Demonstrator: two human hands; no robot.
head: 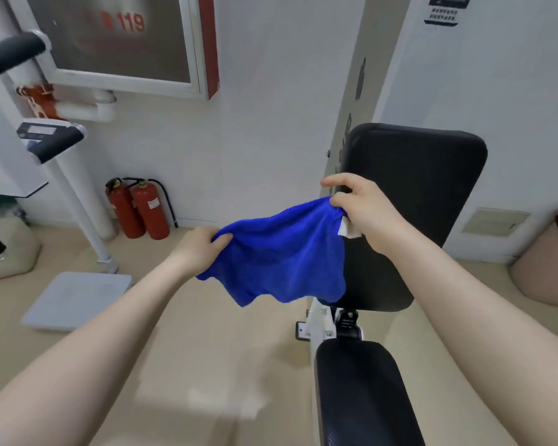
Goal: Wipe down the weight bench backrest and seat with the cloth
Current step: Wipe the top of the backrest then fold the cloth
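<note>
Cloth (pixel 281 255) stretched sideways between both hands.

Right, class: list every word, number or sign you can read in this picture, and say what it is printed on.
"119": red digits on the wall cabinet window, blurred.
Dark wall notice, top right: white lines, too small to read.
Fire extinguishers: label too small to read.
Cloth tag: no legible text.

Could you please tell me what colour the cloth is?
The cloth is bright blue, with a small white tag; the head view shows it.
</note>
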